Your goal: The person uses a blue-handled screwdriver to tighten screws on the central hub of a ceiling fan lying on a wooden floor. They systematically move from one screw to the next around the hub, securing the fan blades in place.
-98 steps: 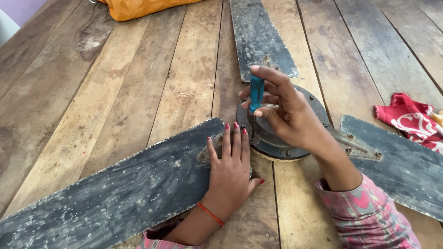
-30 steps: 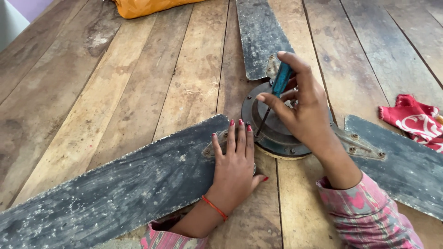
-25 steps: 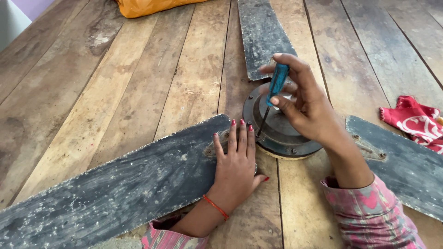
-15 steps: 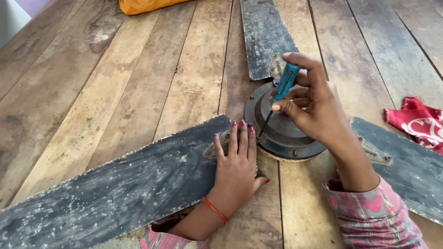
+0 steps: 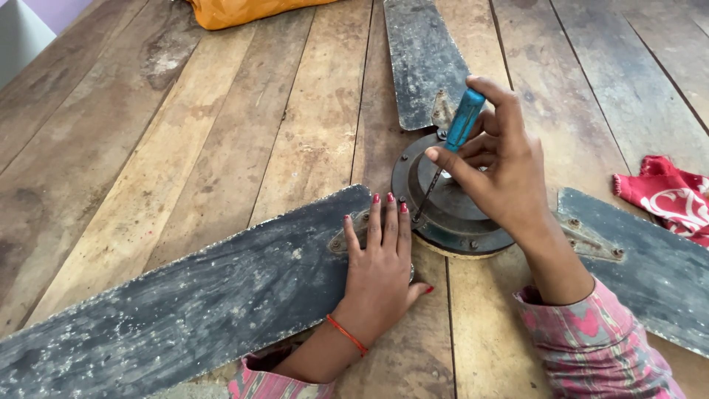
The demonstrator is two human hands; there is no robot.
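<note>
A dusty ceiling fan lies on a wooden plank table (image 5: 221, 148), its round dark motor hub (image 5: 450, 214) in the middle. My right hand (image 5: 502, 166) grips a screwdriver with a blue handle (image 5: 464, 118); its thin shaft slants down to the hub's left rim beside the blade bracket. My left hand (image 5: 380, 270) lies flat, fingers together, on the inner end of the near-left grey blade (image 5: 185, 310), fingertips almost touching the hub. A second blade (image 5: 421, 52) points away from me and a third (image 5: 642, 258) runs off to the right.
A red patterned cloth (image 5: 676, 196) lies at the right edge of the table. An orange fabric bundle (image 5: 244, 9) sits at the far edge. Bare planks stretch to the left of the fan.
My right hand has tilted the screwdriver from upright over the hub to slanting, its tip now down at the hub's left rim. My left hand has stayed pressed on the blade.
</note>
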